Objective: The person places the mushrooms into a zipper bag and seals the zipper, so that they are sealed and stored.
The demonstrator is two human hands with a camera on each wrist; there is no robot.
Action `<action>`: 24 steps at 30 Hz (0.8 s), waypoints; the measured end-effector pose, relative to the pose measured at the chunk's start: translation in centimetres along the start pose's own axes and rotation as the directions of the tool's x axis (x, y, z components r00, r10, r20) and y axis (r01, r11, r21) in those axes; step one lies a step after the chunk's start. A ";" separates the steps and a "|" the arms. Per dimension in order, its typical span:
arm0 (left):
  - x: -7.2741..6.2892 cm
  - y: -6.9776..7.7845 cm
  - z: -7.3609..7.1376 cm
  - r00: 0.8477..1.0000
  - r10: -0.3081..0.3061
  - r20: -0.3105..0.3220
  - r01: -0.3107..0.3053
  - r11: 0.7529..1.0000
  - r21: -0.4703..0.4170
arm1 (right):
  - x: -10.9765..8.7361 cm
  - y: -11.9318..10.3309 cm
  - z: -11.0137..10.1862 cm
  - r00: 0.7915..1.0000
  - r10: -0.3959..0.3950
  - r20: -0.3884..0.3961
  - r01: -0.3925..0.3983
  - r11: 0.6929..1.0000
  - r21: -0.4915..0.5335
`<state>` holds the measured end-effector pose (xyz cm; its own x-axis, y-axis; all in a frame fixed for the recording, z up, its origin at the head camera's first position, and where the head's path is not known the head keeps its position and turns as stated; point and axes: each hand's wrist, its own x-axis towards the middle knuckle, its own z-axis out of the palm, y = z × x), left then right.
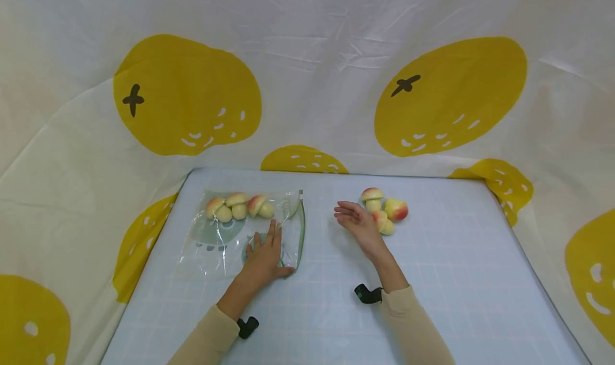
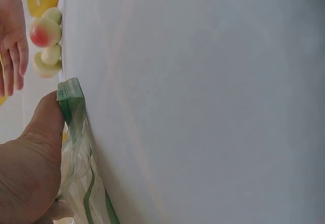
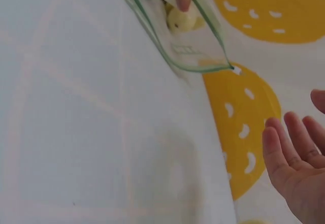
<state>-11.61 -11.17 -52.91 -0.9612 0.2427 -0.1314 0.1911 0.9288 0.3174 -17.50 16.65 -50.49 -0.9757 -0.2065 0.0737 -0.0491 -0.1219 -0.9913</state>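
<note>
A clear zip bag [image 1: 192, 255] with a green zip edge [image 1: 302, 231] lies on the table at the left. Three red-and-cream toy mushrooms [image 1: 238, 206] show in it in a row. My left hand [image 1: 261, 261] rests on the bag, fingers spread; in the left wrist view its thumb [image 2: 45, 120] touches the zip's corner. The bag's mouth [image 3: 177, 64] gapes in the right wrist view. My right hand [image 1: 360, 229] hovers with extended fingers, holding nothing. Just beyond it sit two toy mushrooms [image 1: 372, 199] and a rounded yellow-red piece [image 1: 396, 209], its kind unclear.
A pale blue checked cloth covers the table [image 1: 456, 279]. White fabric with yellow fruit prints [image 1: 307, 87] hangs behind and along both sides. A black wrist camera [image 1: 368, 294] sits on the right wrist, another [image 1: 248, 327] on the left.
</note>
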 end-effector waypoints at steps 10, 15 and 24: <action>0.0 0.1 -0.2 1.000 -0.017 0.012 0.017 1.000 -0.012 | -1.1 -2.1 -2.9 0.991 -0.101 -0.086 0.091 0.990 -0.111; -0.1 0.1 -0.2 0.999 -0.022 0.025 0.022 1.000 -0.019 | -1.5 -2.9 -4.3 0.979 -0.153 -0.135 0.133 0.980 -0.145; -0.2 0.1 -0.2 1.000 -0.015 0.018 0.015 1.000 -0.013 | -1.8 -3.8 -7.2 0.943 -0.202 -0.264 0.150 0.967 -0.205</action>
<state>-11.46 -11.13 -52.70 -0.9602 0.2336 -0.1534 0.1737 0.9288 0.3272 -17.11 24.46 -47.68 -0.9666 0.0866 0.2412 -0.2376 0.0499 -0.9701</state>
